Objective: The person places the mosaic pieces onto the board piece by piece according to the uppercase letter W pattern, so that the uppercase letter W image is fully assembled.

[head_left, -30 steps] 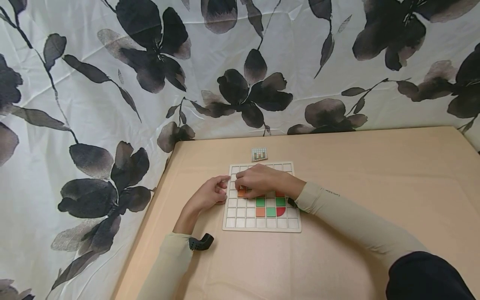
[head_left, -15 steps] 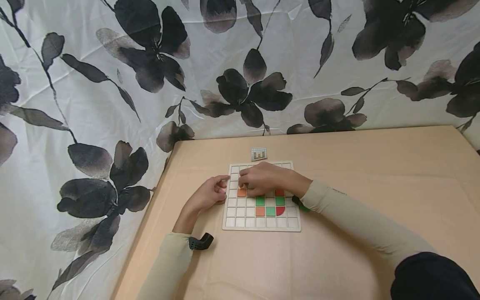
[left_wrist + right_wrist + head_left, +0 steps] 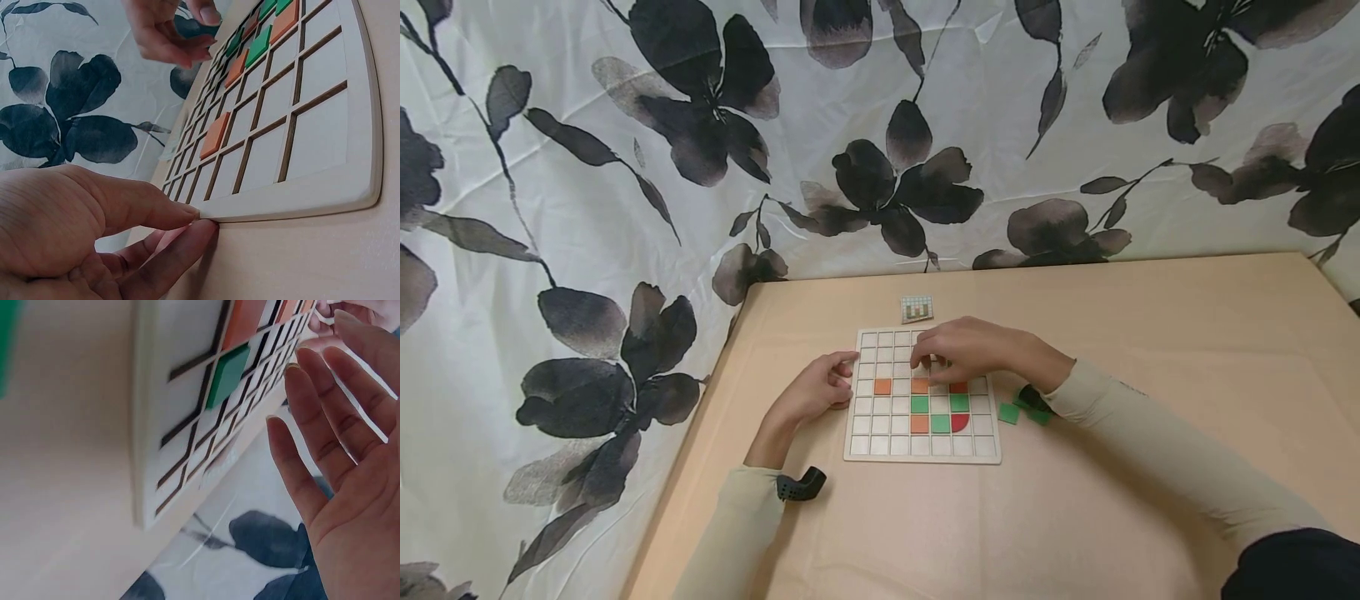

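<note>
A white grid board [image 3: 868,450] lies flat on the table. My left hand [image 3: 811,390] is at its left edge, and in the left wrist view its thumb and a finger pinch the rim. Over the board's upper right hovers my right hand [image 3: 970,346], fingers loosely bent, with nothing held in the right wrist view. Set in the squares are an orange tile [image 3: 882,387] on the left, another orange tile [image 3: 920,386] near the middle, several green tiles [image 3: 919,405] and a red rounded tile [image 3: 959,422]. A green tile [image 3: 228,375] farther up is hidden from the head view.
Loose green tiles [image 3: 1008,413] lie right of the board, partly under the right wrist. Behind the board is a small card [image 3: 917,308] with a printed grid pattern. A floral cloth [image 3: 880,125] hangs beyond the table's back edge.
My right hand has moved right from the orange tile on the left and lifted off. The middle orange tile and loose green tiles have come into sight. My left hand stays put.
</note>
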A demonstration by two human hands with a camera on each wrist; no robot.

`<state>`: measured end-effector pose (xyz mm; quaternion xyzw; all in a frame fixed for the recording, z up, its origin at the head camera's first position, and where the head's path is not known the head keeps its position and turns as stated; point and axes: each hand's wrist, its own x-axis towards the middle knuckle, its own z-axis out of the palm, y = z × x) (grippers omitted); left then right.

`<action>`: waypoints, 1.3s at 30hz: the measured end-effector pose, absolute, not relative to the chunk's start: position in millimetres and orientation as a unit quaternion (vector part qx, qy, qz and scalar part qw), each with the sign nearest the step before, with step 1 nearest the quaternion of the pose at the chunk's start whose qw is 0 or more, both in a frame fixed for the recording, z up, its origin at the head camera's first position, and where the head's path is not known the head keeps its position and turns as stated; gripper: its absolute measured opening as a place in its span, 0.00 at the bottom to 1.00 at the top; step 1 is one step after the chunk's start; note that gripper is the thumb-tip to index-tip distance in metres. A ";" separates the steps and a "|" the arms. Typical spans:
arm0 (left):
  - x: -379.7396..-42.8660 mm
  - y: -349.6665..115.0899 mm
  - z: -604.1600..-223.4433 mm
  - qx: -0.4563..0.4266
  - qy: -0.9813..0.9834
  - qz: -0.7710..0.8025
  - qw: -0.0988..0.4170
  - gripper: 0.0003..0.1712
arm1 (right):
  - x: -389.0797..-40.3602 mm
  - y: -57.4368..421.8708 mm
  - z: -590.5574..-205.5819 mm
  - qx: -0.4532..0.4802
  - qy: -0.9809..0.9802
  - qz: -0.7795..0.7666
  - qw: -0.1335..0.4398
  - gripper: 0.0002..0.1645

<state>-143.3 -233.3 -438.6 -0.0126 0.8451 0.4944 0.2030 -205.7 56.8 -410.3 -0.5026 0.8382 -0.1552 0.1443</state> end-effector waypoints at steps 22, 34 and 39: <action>-143.5 -234.1 -439.6 -0.006 0.847 0.495 0.196 0.40 | -185.3 140.9 -411.2 -0.425 0.882 -0.149 0.140 0.15; -143.6 -234.3 -440.3 -0.009 0.848 0.493 0.193 0.41 | -169.7 170.8 -418.4 -0.413 0.887 -0.144 0.146 0.15; -143.3 -234.3 -441.1 -0.011 0.845 0.496 0.199 0.40 | -160.2 179.4 -423.3 -0.422 0.884 -0.143 0.139 0.14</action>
